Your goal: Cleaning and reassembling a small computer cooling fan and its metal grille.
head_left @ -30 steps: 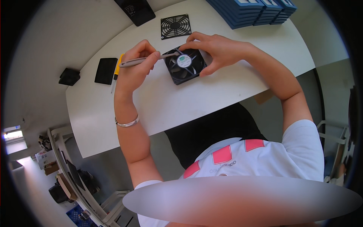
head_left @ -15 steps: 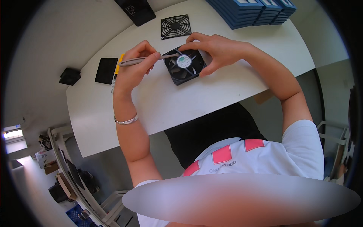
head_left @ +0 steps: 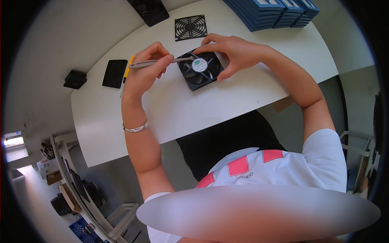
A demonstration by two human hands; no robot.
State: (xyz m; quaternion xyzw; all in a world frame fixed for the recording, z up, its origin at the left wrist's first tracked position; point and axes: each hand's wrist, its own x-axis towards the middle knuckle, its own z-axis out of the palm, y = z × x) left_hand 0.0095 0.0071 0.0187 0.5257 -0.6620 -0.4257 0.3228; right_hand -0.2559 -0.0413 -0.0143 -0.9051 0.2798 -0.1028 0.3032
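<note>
A square black cooling fan (head_left: 192, 77) lies on the white table, its round hub label facing up. My right hand (head_left: 237, 52) grips its frame, with the fingers at the far edge and the thumb on the right side. Pinched in my left hand (head_left: 146, 73) is a slim grey-handled brush (head_left: 142, 64). Its thin end reaches in over the fan blades beside the hub; the very tip is too small to make out. A black fan grille (head_left: 191, 27) lies flat just beyond the fan.
Left of my left hand are a flat black tray (head_left: 114, 73) and a yellow-and-black screwdriver (head_left: 129, 69), partly hidden by that hand. Stacked blue bins (head_left: 263, 18) stand at the back right. A black tablet-like device (head_left: 149, 11) sits at the table's far edge.
The whole table scene has shifted very slightly in the picture. Both hands keep their hold, and the brush end stays over the blades near the hub.
</note>
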